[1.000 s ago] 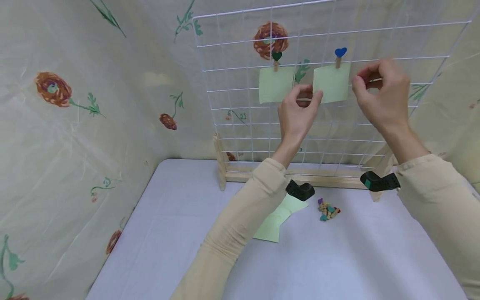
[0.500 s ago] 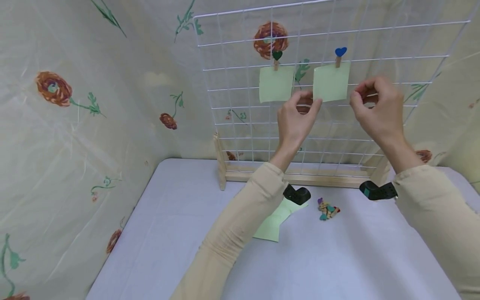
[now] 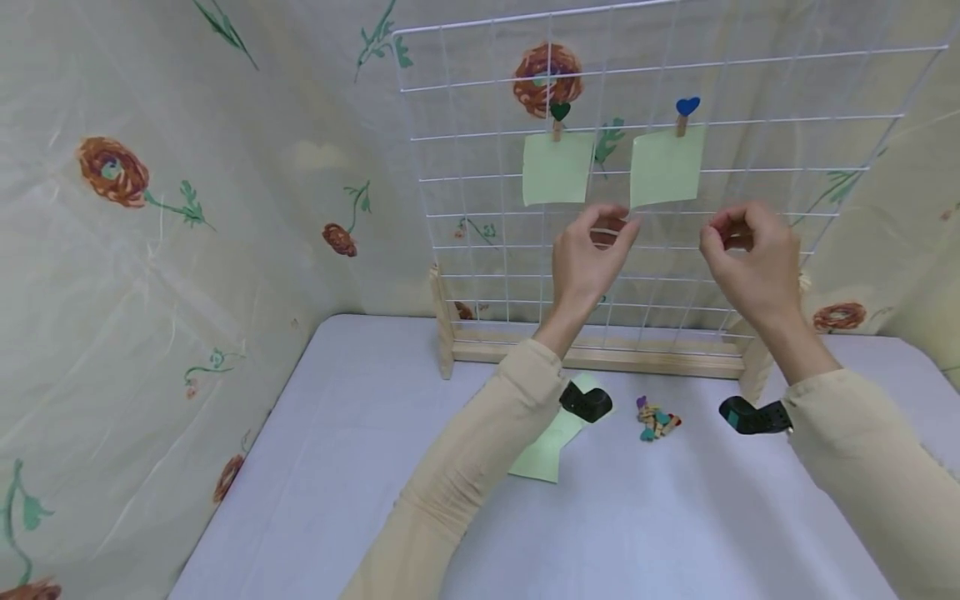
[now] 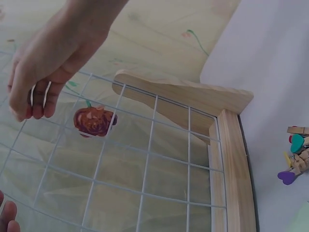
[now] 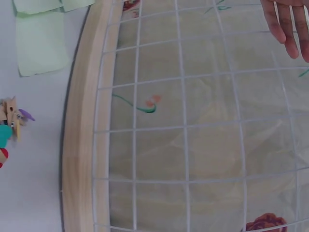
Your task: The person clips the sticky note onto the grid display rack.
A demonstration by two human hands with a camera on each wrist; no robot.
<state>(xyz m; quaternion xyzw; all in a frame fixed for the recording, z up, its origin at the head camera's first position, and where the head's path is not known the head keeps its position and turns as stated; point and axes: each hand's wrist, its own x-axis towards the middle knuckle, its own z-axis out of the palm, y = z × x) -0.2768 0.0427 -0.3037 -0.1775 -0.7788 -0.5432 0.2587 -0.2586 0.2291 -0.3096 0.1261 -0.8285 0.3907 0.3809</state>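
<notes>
Two pale green paper notes hang side by side on a white wire grid (image 5: 185, 127). A clothespin with a dark green heart (image 3: 559, 111) tops the left note (image 3: 557, 171); one with a blue heart (image 3: 687, 107) tops the right note (image 3: 667, 167). Just below the gap between the notes is my left hand (image 3: 588, 260), its thumb and fingers loosely bent around nothing. My right hand (image 3: 756, 262) hovers lower right of the right note, likewise holding nothing. The left wrist view shows the right hand's bent fingers in front of the wires.
The grid stands in a wooden base (image 3: 630, 360) at the back of the white-covered table (image 3: 360, 433). On the table lie several loose green notes (image 3: 543, 457), partly behind the left forearm, and a small pile of heart clothespins (image 3: 657, 421). Flowered sheeting (image 3: 255, 167) hangs behind.
Both hands have moved down from the right note, the left one away from its lower left corner. The two notes still hang from their clothespins.
</notes>
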